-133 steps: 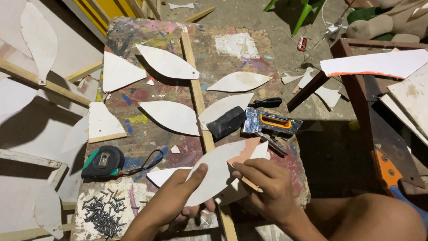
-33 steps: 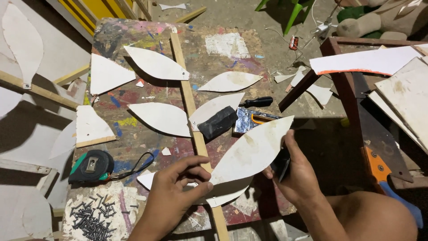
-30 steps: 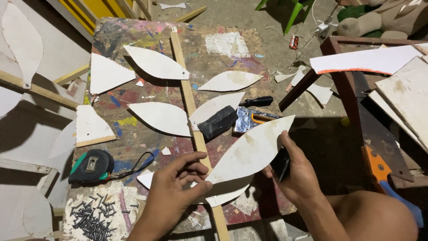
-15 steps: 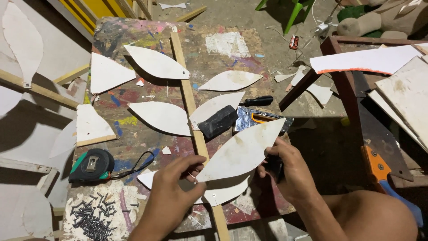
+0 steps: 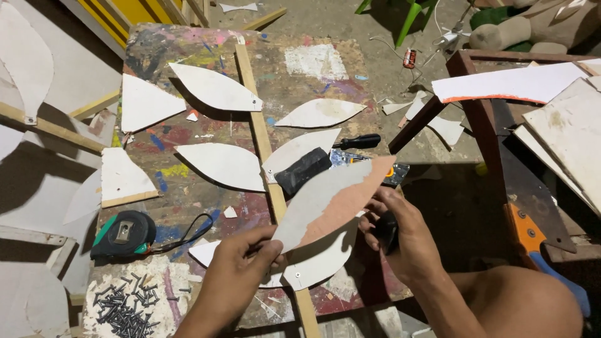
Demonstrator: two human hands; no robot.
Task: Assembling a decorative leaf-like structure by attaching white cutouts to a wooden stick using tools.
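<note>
- Leaf-shaped board piece (image 5: 332, 203), grey and tan, held tilted at lower centre of the frame above the paint-stained table (image 5: 188, 131).
- Left hand (image 5: 241, 269) pinches its lower tip; right hand (image 5: 400, 235) grips its upper edge and clasps a dark tool (image 5: 387, 230).
- Beneath: wooden strip (image 5: 258, 125), another white leaf cutout (image 5: 319, 260).
- Lower left: tape measure (image 5: 122, 235), pile of screws (image 5: 122, 303).
- Right: handsaw (image 5: 529, 206).

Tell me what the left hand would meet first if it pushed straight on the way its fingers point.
The left hand points up and right, gripping the leaf-shaped cutout by its lower tip. Past that piece, it would probably meet the black block on the wooden strip, though depth is unclear.
</note>
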